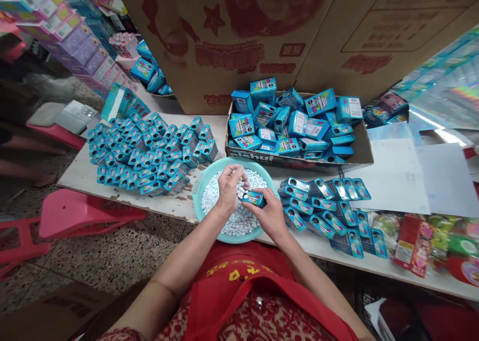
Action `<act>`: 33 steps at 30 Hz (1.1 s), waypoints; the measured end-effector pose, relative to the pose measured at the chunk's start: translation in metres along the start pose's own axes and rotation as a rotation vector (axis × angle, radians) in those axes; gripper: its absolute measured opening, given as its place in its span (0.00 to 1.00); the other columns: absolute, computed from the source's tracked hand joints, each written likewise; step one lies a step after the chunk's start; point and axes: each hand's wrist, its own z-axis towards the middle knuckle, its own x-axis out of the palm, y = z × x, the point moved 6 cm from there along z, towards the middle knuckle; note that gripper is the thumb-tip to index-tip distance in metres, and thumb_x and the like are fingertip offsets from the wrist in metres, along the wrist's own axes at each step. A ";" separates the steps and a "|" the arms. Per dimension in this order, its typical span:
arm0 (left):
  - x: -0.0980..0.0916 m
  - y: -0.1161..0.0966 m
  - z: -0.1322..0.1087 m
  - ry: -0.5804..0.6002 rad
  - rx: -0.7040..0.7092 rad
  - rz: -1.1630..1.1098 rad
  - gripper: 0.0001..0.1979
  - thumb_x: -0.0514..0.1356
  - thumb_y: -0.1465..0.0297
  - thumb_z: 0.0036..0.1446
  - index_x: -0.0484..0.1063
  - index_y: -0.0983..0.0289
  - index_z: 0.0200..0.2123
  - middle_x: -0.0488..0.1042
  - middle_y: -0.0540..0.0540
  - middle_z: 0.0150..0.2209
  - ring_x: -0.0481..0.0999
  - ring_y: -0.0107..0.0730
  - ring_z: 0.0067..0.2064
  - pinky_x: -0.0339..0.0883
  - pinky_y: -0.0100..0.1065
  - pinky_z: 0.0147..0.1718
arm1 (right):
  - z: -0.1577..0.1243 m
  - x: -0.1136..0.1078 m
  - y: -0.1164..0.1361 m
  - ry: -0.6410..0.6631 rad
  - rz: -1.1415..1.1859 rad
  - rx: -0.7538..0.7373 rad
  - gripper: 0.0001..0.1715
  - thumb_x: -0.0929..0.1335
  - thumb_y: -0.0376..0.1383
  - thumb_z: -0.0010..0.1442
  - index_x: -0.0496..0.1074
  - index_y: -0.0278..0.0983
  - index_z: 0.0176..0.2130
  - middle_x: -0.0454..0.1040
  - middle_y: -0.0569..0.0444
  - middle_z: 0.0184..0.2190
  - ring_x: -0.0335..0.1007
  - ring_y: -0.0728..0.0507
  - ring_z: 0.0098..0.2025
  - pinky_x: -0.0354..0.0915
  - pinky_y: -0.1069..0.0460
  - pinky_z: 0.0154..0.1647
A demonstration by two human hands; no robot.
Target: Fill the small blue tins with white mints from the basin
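A turquoise basin [199, 201] full of small white candies [239, 225] sits at the table's front edge. Above it, my right hand [270, 212] grips a small blue candy box [253, 198], lying tilted with one end toward my left hand. My left hand [229, 185] is curled round several white candies [241, 188], right by the end of that box. Whether the candies touch the box's opening I cannot tell. Right of the basin stand several blue boxes [297, 206] with a dark or shiny opening on top.
Many upright blue boxes [149, 154] crowd the table's left side. Behind the basin, an open carton [299, 160] holds a heap of blue boxes. A large cardboard box [239, 36] stands at the back. White paper [392, 171] and candy packets [411, 243] lie right; a pink stool [71, 213] stands left.
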 end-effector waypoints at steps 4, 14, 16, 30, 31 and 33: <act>0.002 -0.002 0.000 0.015 0.033 -0.013 0.15 0.65 0.62 0.45 0.65 0.63 0.32 0.70 0.47 0.23 0.71 0.24 0.22 0.65 0.27 0.23 | 0.000 -0.002 0.008 -0.031 -0.024 -0.008 0.20 0.73 0.47 0.50 0.71 0.38 0.39 0.73 0.51 0.36 0.70 0.40 0.41 0.64 0.46 0.44; 0.003 -0.004 0.001 -0.032 0.034 0.010 0.15 0.62 0.58 0.48 0.65 0.63 0.29 0.66 0.45 0.17 0.69 0.24 0.19 0.62 0.27 0.21 | 0.001 -0.002 0.008 -0.021 -0.020 -0.065 0.18 0.73 0.43 0.51 0.71 0.38 0.40 0.72 0.51 0.37 0.69 0.40 0.43 0.64 0.46 0.45; 0.002 -0.003 0.000 -0.046 0.045 0.017 0.16 0.61 0.56 0.49 0.65 0.64 0.28 0.65 0.46 0.15 0.71 0.27 0.20 0.64 0.28 0.23 | -0.001 0.001 0.005 -0.010 0.008 -0.060 0.17 0.73 0.43 0.51 0.71 0.38 0.40 0.72 0.51 0.37 0.69 0.40 0.43 0.64 0.47 0.44; 0.006 -0.010 -0.002 0.005 0.090 0.100 0.21 0.58 0.53 0.52 0.68 0.65 0.20 0.66 0.49 0.15 0.70 0.26 0.19 0.63 0.29 0.22 | 0.004 0.000 0.008 -0.056 0.124 -0.041 0.18 0.74 0.42 0.49 0.71 0.39 0.39 0.72 0.53 0.37 0.69 0.42 0.42 0.64 0.47 0.44; 0.007 -0.011 -0.003 0.014 0.098 0.100 0.21 0.58 0.53 0.52 0.69 0.65 0.20 0.66 0.49 0.15 0.70 0.26 0.19 0.63 0.29 0.21 | 0.005 0.000 0.009 -0.065 0.130 -0.051 0.18 0.74 0.41 0.49 0.71 0.39 0.40 0.72 0.53 0.37 0.69 0.42 0.42 0.64 0.47 0.44; 0.010 -0.012 -0.003 0.027 0.126 0.096 0.21 0.58 0.53 0.52 0.70 0.65 0.22 0.66 0.49 0.16 0.68 0.25 0.18 0.62 0.28 0.20 | 0.006 -0.001 0.009 -0.092 0.143 -0.068 0.18 0.75 0.41 0.48 0.71 0.39 0.39 0.72 0.53 0.37 0.69 0.42 0.41 0.64 0.48 0.44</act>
